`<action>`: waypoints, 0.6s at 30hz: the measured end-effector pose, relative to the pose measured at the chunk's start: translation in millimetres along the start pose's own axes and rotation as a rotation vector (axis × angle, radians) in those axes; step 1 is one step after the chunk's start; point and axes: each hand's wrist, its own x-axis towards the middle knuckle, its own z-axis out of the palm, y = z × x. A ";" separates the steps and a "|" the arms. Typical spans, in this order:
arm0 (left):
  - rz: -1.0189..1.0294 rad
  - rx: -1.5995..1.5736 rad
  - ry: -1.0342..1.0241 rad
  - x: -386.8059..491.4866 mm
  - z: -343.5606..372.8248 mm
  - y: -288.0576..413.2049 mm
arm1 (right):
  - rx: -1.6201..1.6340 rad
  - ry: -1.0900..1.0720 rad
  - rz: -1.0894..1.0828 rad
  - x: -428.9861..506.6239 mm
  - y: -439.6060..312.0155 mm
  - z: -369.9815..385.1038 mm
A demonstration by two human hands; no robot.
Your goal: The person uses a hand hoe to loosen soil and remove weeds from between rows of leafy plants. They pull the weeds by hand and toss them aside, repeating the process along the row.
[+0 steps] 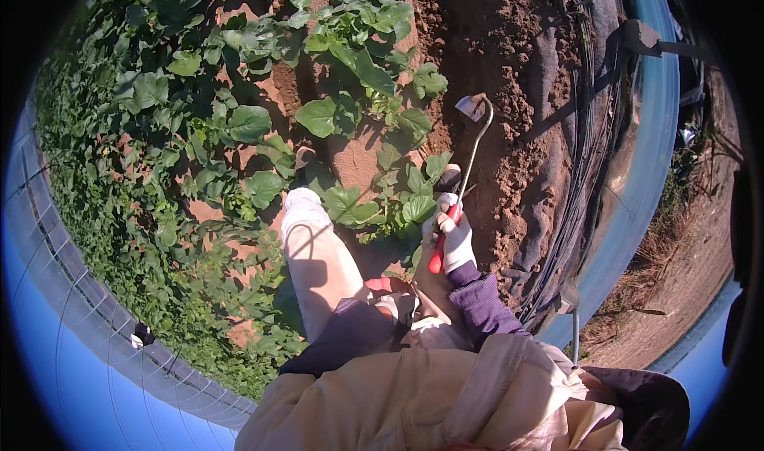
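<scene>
My right hand [458, 243], in a pale work glove, is closed around the red handle of a hand hoe [471, 164]. The hoe's thin metal neck rises from my fist and hooks over to a small soil-marked blade [471, 108] above the dark furrow. My left hand [399, 305] rests low between my thighs, partly hidden by its purple sleeve, and its fingers are hard to make out. Just beyond it shows something red [388, 285] that I cannot identify. Broad-leaved green plants [352, 203] grow between and in front of my legs.
Dense leafy crop [149, 170] covers the bed on the left. To the right runs a bare soil furrow [471, 45] with crumbled clods, then bundled dark tubing or lines [576, 194] along a bluish plastic-film edge [653, 152]. My shoe [449, 178] stands beside the plants.
</scene>
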 end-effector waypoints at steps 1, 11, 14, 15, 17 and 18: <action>0.015 0.009 0.022 -7.7 -18.4 -4.2 | 0.074 -0.025 -0.012 5.7 -6.9 7.0; 0.156 -0.101 0.336 -135.3 -181.2 -42.5 | -0.095 0.224 -0.356 74.8 -75.4 172.2; 0.221 -0.101 0.352 -170.3 -226.2 -48.6 | -0.123 0.378 -0.261 67.2 -91.0 219.8; 0.223 -0.120 0.367 -182.2 -233.5 -49.7 | -0.132 0.380 -0.258 61.4 -96.2 247.4; 0.244 -0.130 0.375 -196.0 -251.9 -53.6 | -0.142 0.421 -0.287 56.6 -107.9 284.6; 0.242 -0.134 0.379 -204.3 -258.8 -54.4 | -0.189 0.402 -0.320 58.9 -110.3 293.4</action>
